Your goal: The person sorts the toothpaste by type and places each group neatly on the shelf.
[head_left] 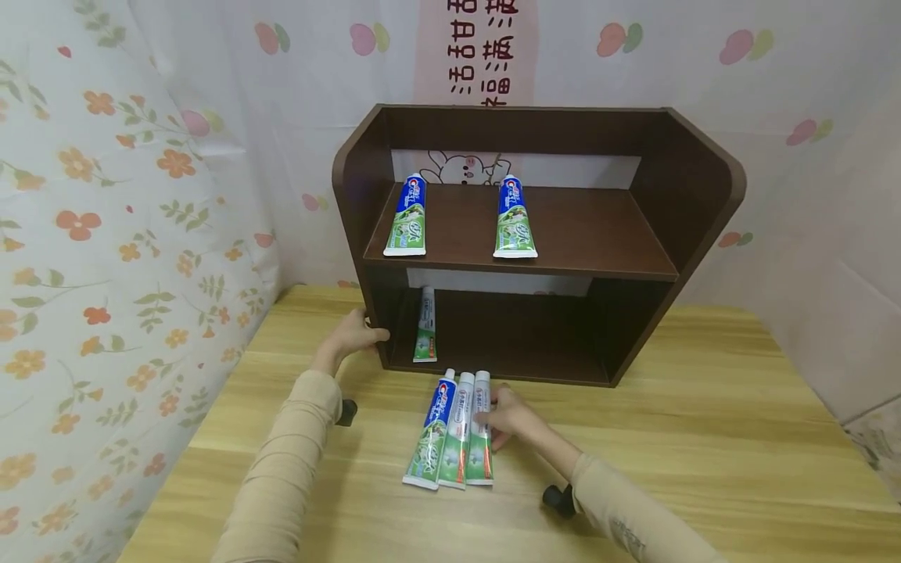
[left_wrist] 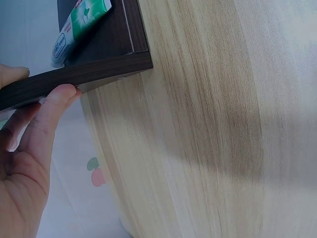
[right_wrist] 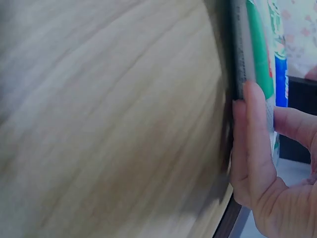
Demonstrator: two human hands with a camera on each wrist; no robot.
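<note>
My left hand (head_left: 356, 335) grips the lower left side panel of a dark brown two-tier shelf (head_left: 584, 231); in the left wrist view the panel (left_wrist: 106, 68) runs between the thumb and the fingers. On the table before the shelf, a blue and green toothpaste tube (head_left: 432, 438) lies beside two slimmer white and green ones, caps toward the shelf. My right hand (head_left: 512, 418) pinches the rightmost toothpaste tube (head_left: 481, 446) near its middle, the thumb (right_wrist: 294, 124) on one face and fingers (right_wrist: 257, 144) along the other. The middle toothpaste tube (head_left: 457, 442) lies close against it.
Two blue and green toothpaste tubes lie on the upper tier, one at the left (head_left: 410, 219), another near the middle (head_left: 515, 223). A white and green tube (head_left: 425, 328) lies at the lower tier's left. Behind stands a patterned curtain (head_left: 296, 141); the table (head_left: 718, 438) is wood-grained.
</note>
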